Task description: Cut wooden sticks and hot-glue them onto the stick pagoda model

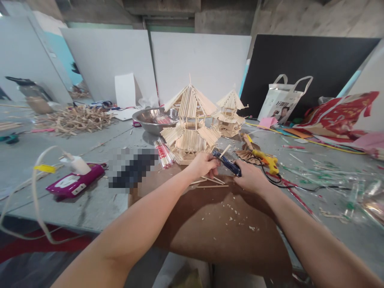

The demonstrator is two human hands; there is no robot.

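My left hand (203, 165) is closed in a pinch on a thin wooden stick (225, 151) that juts up to the right. Just right of it, my right hand (251, 177) grips blue-handled pliers (227, 163) whose tip meets the stick. Both hands hover over a brown cardboard sheet (216, 216) where a few loose sticks (210, 182) lie. Directly behind the hands stands a large pavilion model (189, 124) built of sticks, with a smaller pavilion model (229, 114) to its right.
A yellow glue gun (267, 160) lies right of my hands with its cord trailing. A steel bowl (153, 119), a stick pile (75, 119), a purple device (75, 182), wrapped chopsticks (164, 154), a tote bag (282, 102) and plastic wrappers (345, 184) surround the grey table (27, 156).
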